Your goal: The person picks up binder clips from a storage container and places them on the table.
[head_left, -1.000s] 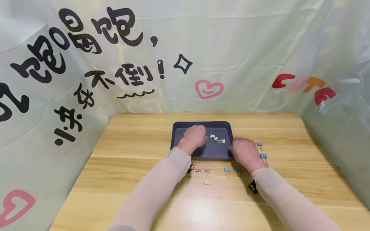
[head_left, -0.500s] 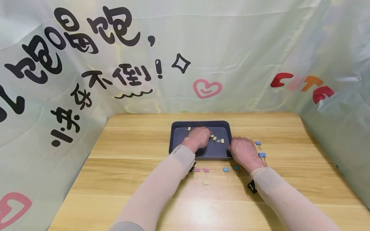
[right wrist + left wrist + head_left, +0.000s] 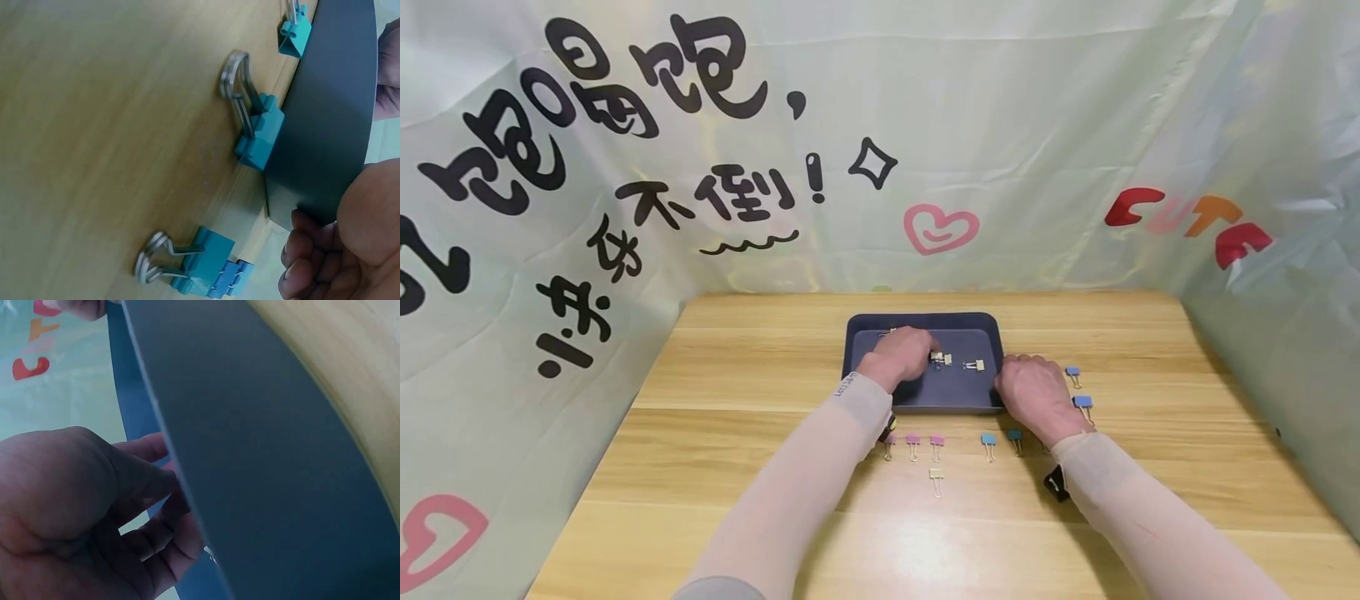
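Note:
My left hand [image 3: 901, 354] reaches into a dark rectangular tray [image 3: 955, 398], its fingers beside a small cluster of pale yellow binder clips [image 3: 947, 360]. In the left wrist view the fingers bend behind the tray's wall [image 3: 237, 450]. Their tips are hidden, so I cannot tell whether they pinch a clip. A separate pale clip [image 3: 977, 365] lies nearer the tray's right side; another at the back left is partly covered by the hand. At the tray's right front corner my right hand [image 3: 1036, 392] grips the rim, fingers curled in the right wrist view.
In front of the tray are pink binder clips [image 3: 913, 446], teal binder clips [image 3: 988, 443] and one pale yellow binder clip [image 3: 936, 477]. Blue binder clips [image 3: 1082, 403] lie right of my right hand. A printed cloth [image 3: 1022, 125] hangs behind the wooden table [image 3: 752, 358].
My left hand moved right over the pale clips, then back left. Clips in the cluster shifted slightly left with it. My right hand stayed on the tray's rim.

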{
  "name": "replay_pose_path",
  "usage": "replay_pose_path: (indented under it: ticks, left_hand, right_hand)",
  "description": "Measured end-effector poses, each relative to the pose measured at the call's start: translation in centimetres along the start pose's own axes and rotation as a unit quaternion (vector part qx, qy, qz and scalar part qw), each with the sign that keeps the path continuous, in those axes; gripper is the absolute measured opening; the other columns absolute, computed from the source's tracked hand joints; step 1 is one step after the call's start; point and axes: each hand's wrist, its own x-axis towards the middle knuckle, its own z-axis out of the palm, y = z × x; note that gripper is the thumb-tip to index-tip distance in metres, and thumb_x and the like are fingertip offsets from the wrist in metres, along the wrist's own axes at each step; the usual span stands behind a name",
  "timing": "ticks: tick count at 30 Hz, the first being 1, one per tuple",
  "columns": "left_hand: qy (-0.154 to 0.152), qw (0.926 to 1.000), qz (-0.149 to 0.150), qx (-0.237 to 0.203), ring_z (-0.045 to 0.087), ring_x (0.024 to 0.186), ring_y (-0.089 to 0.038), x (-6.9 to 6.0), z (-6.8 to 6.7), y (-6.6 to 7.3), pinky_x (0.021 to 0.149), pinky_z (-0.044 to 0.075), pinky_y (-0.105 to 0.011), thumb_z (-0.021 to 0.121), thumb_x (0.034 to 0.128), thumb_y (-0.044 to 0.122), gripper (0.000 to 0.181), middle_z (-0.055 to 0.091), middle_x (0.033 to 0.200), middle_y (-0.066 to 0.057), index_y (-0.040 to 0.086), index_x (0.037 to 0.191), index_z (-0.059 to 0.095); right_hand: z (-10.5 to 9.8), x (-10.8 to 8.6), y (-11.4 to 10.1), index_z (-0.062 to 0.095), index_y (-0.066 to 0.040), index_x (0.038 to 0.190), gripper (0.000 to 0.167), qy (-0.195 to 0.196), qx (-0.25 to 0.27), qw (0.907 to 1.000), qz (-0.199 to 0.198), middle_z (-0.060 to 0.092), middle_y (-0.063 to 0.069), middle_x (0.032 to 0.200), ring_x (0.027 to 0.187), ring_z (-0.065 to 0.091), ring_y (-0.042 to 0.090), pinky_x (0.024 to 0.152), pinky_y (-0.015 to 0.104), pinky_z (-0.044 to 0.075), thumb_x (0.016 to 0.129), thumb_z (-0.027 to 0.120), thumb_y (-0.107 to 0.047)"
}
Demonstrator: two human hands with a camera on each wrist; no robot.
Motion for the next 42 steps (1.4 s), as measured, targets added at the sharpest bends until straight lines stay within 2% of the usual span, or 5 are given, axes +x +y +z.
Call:
replay_pose_path:
  ticks: [10,15,21,32,42]
  left_hand:
    - [0.015,0.9987,-0.032,-0.037,0.068,0.116,-0.019,0.5,0.1,-0.2,0.1,0.056,-0.039,0.056,0.1057,0.014,0.031,0.074,0.129,0.002,0.021,0.129,0.075]
    - [0.026,0.9984,-0.038,-0.031,0.068,0.1,-0.018,0.8,0.4,0.0,0.091,0.057,-0.038,0.067,0.1043,0.026,0.017,0.076,0.115,0.001,0.02,0.116,0.076]
    - [0.029,0.9989,-0.032,-0.02,0.063,0.087,-0.018,0.9,0.7,-0.2,0.081,0.055,-0.035,0.068,0.1028,0.021,0.006,0.072,0.098,0.001,0.017,0.101,0.073]
    - [0.025,0.999,-0.015,0.033,0.065,0.086,-0.018,0.7,0.7,-1.3,0.085,0.059,-0.037,0.055,0.1061,0.011,0.021,0.074,0.098,-0.002,0.015,0.099,0.074]
    - [0.028,0.9995,-0.011,-0.007,0.061,0.086,-0.016,0.6,0.6,-1.0,0.083,0.056,-0.035,0.065,0.1036,0.02,0.011,0.073,0.101,0.0,0.017,0.102,0.075]
  right_hand:
    - [-0.3,-0.1,-0.1,0.062,0.001,0.079,0.025,0.001,0.002,1.0,0.001,0.059,0.012,0.069,0.069,0.063,0.036,0.068,0.054,0.056,0.097,0.065,-0.016]
    - [-0.2,-0.1,-0.2,0.062,0.001,0.078,0.025,0.004,0.004,1.0,0.0,0.059,0.012,0.068,0.069,0.063,0.035,0.067,0.054,0.056,0.097,0.065,-0.015]
    - [-0.1,-0.2,-0.1,0.062,0.001,0.078,0.025,0.005,0.006,1.0,0.001,0.06,0.012,0.069,0.069,0.063,0.036,0.068,0.054,0.056,0.097,0.065,-0.016]
    - [0.1,-0.1,0.0,0.062,0.001,0.078,0.024,0.008,0.002,1.0,0.002,0.06,0.012,0.069,0.069,0.063,0.035,0.067,0.053,0.055,0.096,0.066,-0.015]
    - [0.1,0.0,0.0,0.062,0.001,0.078,0.024,0.005,0.001,1.0,0.002,0.059,0.011,0.068,0.068,0.063,0.035,0.066,0.052,0.055,0.096,0.066,-0.015]
